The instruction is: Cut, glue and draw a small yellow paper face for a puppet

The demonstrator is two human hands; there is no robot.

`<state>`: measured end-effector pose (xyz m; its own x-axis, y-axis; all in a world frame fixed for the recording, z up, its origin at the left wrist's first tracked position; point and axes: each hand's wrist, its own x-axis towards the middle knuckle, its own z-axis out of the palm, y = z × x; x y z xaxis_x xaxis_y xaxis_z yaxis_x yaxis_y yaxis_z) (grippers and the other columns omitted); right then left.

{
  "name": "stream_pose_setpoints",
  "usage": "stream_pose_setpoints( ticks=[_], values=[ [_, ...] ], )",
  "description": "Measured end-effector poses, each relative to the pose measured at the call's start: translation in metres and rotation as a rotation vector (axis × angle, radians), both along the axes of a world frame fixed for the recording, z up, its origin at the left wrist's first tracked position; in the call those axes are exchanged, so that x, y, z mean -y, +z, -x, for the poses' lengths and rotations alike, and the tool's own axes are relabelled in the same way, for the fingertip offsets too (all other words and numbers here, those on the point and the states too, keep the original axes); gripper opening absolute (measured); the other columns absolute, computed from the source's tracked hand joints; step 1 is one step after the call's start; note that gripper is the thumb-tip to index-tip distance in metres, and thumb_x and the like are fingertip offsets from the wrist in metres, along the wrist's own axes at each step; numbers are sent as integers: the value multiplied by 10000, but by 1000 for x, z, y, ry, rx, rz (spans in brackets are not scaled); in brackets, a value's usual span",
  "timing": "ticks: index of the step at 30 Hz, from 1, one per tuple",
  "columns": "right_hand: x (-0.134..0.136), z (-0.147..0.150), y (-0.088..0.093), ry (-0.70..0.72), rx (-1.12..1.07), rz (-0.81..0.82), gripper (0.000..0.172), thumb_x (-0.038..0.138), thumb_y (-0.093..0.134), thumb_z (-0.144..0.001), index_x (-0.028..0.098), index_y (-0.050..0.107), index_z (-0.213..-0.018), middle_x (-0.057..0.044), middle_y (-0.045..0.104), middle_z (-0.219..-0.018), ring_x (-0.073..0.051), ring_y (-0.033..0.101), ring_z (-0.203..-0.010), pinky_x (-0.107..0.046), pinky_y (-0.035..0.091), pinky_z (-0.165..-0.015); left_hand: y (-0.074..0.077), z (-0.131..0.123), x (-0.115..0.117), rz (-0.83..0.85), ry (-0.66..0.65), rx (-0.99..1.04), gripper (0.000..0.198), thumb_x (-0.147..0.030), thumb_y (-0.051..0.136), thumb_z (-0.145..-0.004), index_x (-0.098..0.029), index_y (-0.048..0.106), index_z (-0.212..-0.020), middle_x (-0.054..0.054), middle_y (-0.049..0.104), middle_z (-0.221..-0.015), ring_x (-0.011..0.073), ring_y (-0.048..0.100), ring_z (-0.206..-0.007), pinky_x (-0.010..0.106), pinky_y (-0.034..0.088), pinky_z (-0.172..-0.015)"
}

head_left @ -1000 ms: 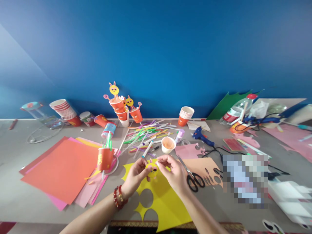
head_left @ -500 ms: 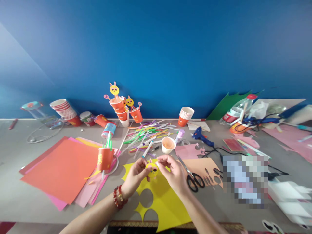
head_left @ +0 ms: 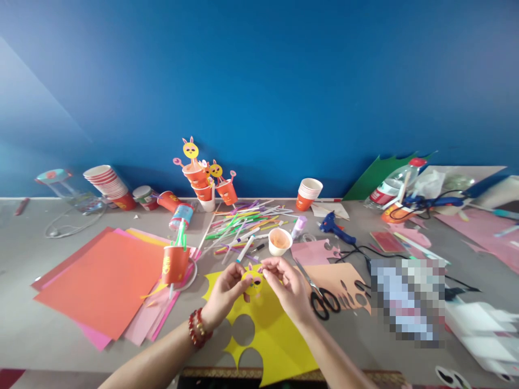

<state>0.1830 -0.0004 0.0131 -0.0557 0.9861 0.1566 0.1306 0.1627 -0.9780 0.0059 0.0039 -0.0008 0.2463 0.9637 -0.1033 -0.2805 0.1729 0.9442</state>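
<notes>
My left hand pinches a round yellow paper rabbit face by its left edge. The face has dark eyes with pink around them and pale pink ears on top. My right hand is closed at the face's upper right, thumb and fingertip on a small pink paper ear; the fingers partly cover the ear. Beneath both hands lies a yellow sheet with round pieces cut out. Just beyond them stands a white paper cup with orange-pink contents.
Black-handled scissors rest on a peach sheet at right. Farther back are a blue glue gun, a loose pile of straws and stacked cups. Orange paper and a cup with green straws are at left.
My right fingertips have brought the small ear against the rabbit face's upper right, so two ears now show. My left hand has stayed almost still.
</notes>
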Motion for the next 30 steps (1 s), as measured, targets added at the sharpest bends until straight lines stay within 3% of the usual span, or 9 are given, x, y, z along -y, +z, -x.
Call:
stream_pose_setpoints(
  ticks=[12, 30],
  values=[
    [-2, 5, -3, 60, -73, 32, 240, 256, 634, -876, 215, 607, -1111, -31, 670, -887, -187, 665, -817, -274, 563, -699, 0, -1, 1, -30, -5, 5, 408, -474, 808, -758, -171, 535, -781, -30, 530, -755, 83, 544, -589, 203, 544, -503],
    [-3, 5, -6, 82, -137, 42, 302, 234, 627, -840, 219, 587, -1140, -15, 632, -874, -177, 641, -809, -283, 550, -725, 0, -2, 1, -39, -14, -25, 425, -490, 805, -752, -172, 525, -781, -26, 519, -742, 103, 565, -613, 203, 544, -499]
  ],
)
